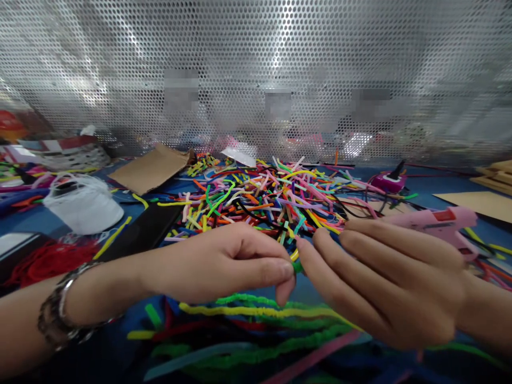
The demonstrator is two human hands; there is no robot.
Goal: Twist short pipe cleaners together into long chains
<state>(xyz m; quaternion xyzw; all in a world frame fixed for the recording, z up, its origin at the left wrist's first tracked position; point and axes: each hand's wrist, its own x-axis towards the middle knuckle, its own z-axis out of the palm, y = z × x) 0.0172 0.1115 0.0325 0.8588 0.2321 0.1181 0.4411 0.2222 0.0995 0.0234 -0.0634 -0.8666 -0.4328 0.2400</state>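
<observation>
My left hand (230,261) is closed, thumb against fingers, on a short green pipe cleaner (296,266). Only a small end of it shows past the thumb, beside a yellow bit (295,255). My right hand (394,282) faces it with fingers stretched out and close together. Its nearest fingertip is right by the yellow bit; whether they touch I cannot tell. The right thumb is hidden. Below both hands lie long pipe cleaners, among them a yellow one (256,311) and a green one (240,354).
A large heap of cut pipe cleaners (260,197) spreads behind my hands. A pink glue gun (444,226) lies behind my right hand. At left are a white mask-like item (86,205), cardboard (150,168) and red strands (50,261). A perforated metal panel (240,58) stands behind.
</observation>
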